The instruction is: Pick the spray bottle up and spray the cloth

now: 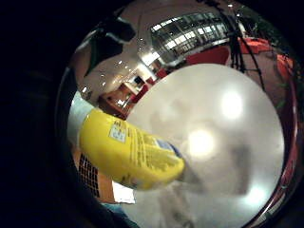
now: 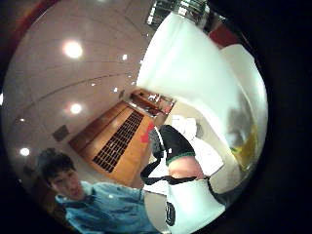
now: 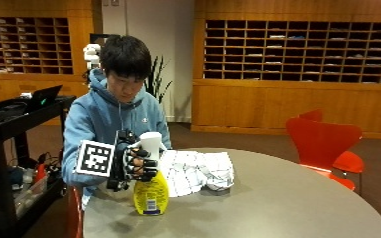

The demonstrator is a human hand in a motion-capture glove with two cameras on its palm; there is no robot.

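Yellow plastic spray bottle (image 3: 150, 194) with white head stands by the near-left edge of the round grey tabletop (image 3: 289, 203), black-gloved right hand (image 3: 136, 163) curled around its neck. White checked cloth (image 3: 194, 171) lies just beside. Risk: nozzle aimed off cloth, spray hits tabletop.

The plastic spray bottle (image 3: 151, 191) has a yellow body and a white head. The crumpled cloth (image 3: 194, 171) at its three o'clock is white with a thin dark grid, on the round grey table (image 3: 276, 208).
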